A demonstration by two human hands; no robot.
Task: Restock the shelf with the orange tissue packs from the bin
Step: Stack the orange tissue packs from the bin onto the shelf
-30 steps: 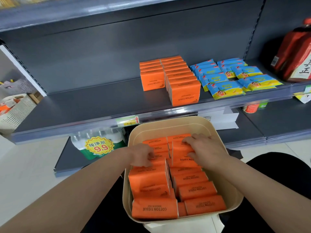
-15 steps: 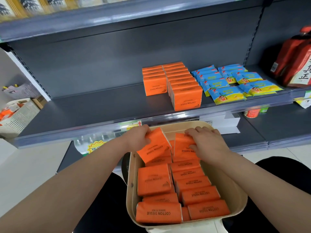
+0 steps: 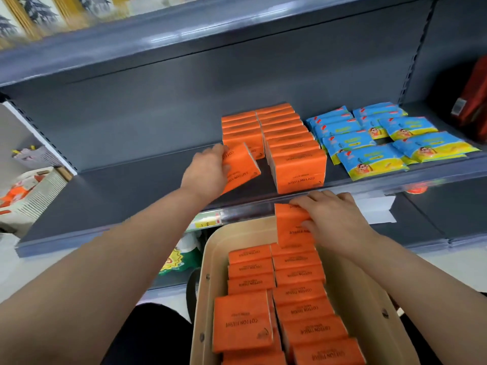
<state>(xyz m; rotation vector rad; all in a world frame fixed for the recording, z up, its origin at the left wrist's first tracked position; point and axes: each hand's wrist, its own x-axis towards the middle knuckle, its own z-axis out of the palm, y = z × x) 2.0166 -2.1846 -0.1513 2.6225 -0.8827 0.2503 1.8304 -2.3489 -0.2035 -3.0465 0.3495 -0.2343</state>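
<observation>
My left hand (image 3: 205, 171) grips a tilted orange tissue pack (image 3: 241, 167) over the grey shelf (image 3: 118, 196), just in front of the left of two rows of orange packs (image 3: 279, 138) standing there. My right hand (image 3: 334, 219) holds a second orange pack (image 3: 290, 227) upright at the far end of the beige bin (image 3: 210, 285), just below the shelf's front edge. Several more orange packs (image 3: 297, 293) fill the bin in two rows, one lying flat (image 3: 242, 324).
Blue and yellow wipe packs (image 3: 369, 143) lie right of the orange rows. Red bags (image 3: 474, 106) stand at the far right. A white basket (image 3: 31, 196) sits at the left beyond the shelf end. An upper shelf (image 3: 184, 35) hangs overhead.
My left hand has lifted its pack out of the bin and up onto the shelf beside the left orange row. My right hand has raised its pack toward the shelf edge.
</observation>
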